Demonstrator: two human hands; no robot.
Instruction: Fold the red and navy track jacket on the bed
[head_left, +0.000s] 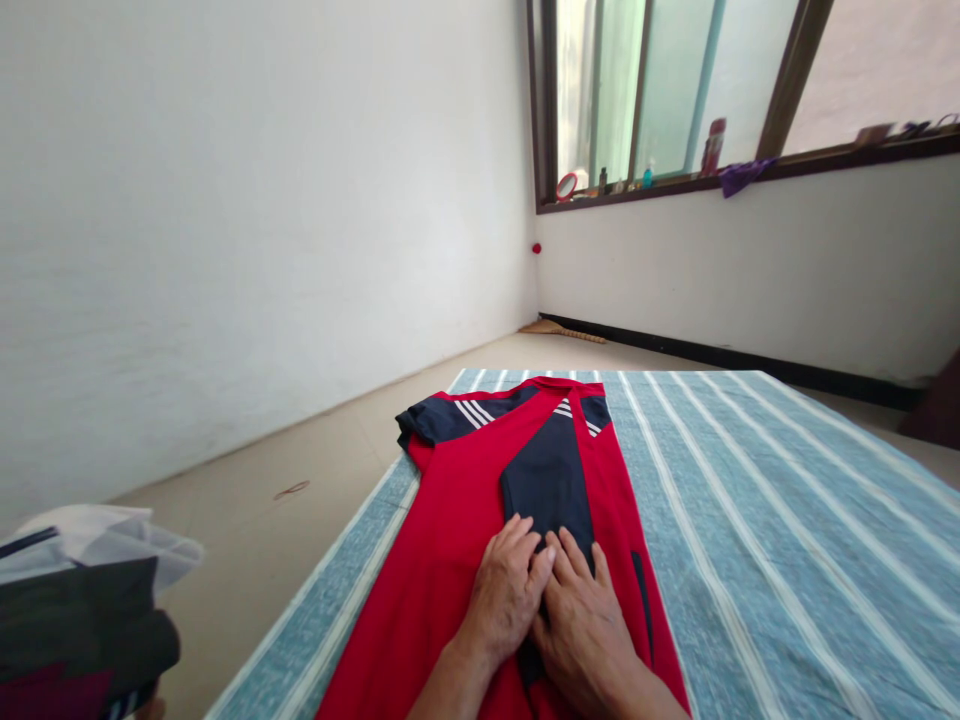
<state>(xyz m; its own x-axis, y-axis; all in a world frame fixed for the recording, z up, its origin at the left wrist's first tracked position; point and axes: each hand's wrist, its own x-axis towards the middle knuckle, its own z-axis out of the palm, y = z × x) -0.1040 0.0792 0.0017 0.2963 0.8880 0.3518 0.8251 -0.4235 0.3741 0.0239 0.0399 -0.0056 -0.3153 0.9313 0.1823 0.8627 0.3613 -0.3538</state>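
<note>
A red sports top (465, 500) with navy shoulders and white stripes lies spread on the striped cloth. One navy sleeve (551, 480) is folded inward across its front; the other sleeve (439, 420) sticks out at the far left, its cuff over the cloth's edge. My left hand (506, 590) rests flat on the top, fingers stretched toward the folded sleeve. Beside it, touching at the thumbs, my right hand (585, 610) lies flat on the sleeve's lower part and covers some of it. Neither hand grips anything. The top's lower end runs out of view.
Blue cloth with white stripes (750, 520) covers the bed-like surface. At the lower left is a pile of folded clothes (82, 620), with a bit of skin showing below it. A broom (562, 330) lies by the wall. Bottles and a red-rimmed mirror (567, 186) line the windowsill.
</note>
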